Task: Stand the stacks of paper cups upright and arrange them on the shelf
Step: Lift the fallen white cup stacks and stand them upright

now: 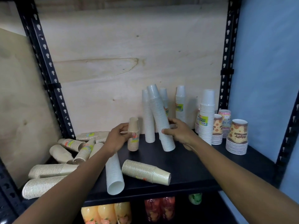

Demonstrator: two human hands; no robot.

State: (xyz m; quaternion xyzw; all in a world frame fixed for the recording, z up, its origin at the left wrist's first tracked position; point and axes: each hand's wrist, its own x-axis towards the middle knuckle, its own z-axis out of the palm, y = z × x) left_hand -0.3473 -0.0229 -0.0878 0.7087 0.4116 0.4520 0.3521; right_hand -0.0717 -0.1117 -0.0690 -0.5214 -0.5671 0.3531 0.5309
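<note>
Left hand (pixel 118 139) in, grip curled round one short brown stack (pixel 133 135), which stands upright on the black shelf (pixel 186 167) a touch toward nine o'clock of centre. Right hand (pixel 179 133) has its grip wrapped, thumb in front and fingers behind, round one tall white stack (pixel 160 120). That one leans, top tipped toward eleven o'clock, foot down on the shelf. It crosses in front of one upright white stack (pixel 148 117). Toward twelve o'clock there are two more standing: a rear white stack (pixel 163 96) and a labelled white stack (pixel 180 102), both by the plywood back. Out at three o'clock, one wide white stack (pixel 207 117), then three patterned stacks (pixel 238 136), all upright. Down at six o'clock, two lie flat: one fallen white stack (pixel 114 173) and one fallen brown stack (pixel 145 172), side by side. At eight to nine o'clock, a heap of brown stacks (pixel 48 170) on their sides; I count at least seven, overlapping.
</note>
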